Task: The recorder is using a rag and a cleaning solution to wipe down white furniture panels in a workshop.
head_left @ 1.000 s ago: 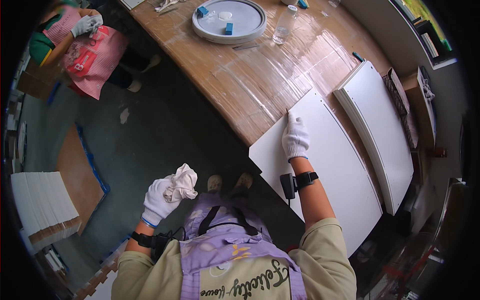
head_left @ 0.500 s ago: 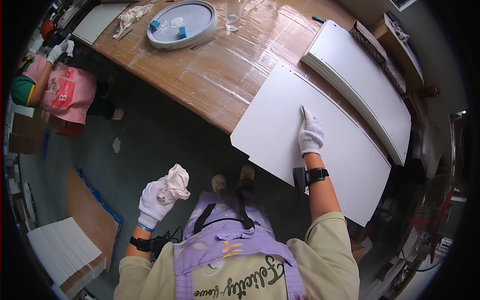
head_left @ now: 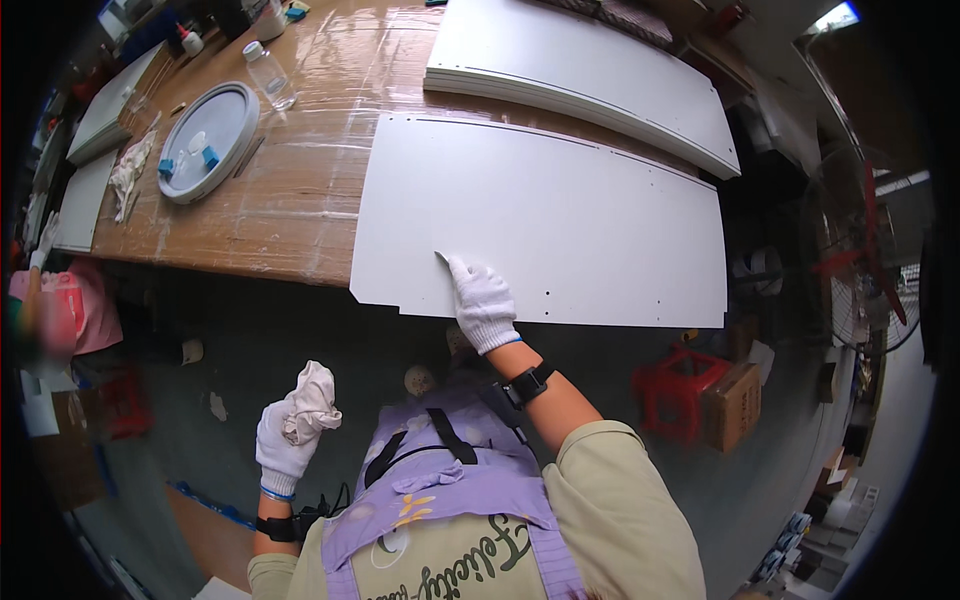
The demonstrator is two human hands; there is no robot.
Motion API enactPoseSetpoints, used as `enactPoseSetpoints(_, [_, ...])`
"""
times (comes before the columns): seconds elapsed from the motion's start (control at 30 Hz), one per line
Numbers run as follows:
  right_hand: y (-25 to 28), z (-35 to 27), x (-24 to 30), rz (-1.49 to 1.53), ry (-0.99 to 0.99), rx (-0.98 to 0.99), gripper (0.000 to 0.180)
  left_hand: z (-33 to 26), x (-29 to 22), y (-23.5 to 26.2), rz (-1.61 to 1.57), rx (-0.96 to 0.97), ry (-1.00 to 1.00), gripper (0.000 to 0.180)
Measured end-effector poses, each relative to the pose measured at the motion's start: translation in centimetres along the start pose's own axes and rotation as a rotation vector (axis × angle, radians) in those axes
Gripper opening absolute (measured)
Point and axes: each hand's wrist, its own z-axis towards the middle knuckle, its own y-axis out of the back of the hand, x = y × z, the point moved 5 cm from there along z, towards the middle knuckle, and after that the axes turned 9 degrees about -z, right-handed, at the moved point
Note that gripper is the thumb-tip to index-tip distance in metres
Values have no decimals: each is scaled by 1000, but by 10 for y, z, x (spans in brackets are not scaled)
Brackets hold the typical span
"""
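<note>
While a round grey lid (head_left: 230,118) with two blue blocks (head_left: 210,157) sits on the table (head_left: 300,205) at left, the left hand (head_left: 283,440), near side, grips a crumpled cloth (head_left: 312,400) off the table. Right hand (head_left: 484,308) pinches a small thin tool (head_left: 442,257) over the near left part of a white panel (head_left: 570,220), lying on the table; tip contact unclear. Panel stack (head_left: 590,75) just beyond, far right. Red stool (head_left: 670,388) on the floor, right.

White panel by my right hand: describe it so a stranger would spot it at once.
Find the big brown table; the white panel juts past its near edge, under the gloved right hand. Unlike the stack of white panels just beyond, this one lies singly.
</note>
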Motion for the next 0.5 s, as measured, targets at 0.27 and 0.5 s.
enactPoseSetpoints(0.27, [79,-163,-341,-228,-1164,-43,36,17,-34,-1,-63,108,-61,33])
enactPoseSetpoints(0.5, [67,-85,-214,-100,-447,-211,29,75,-68,-44,-165,-5,-167,44])
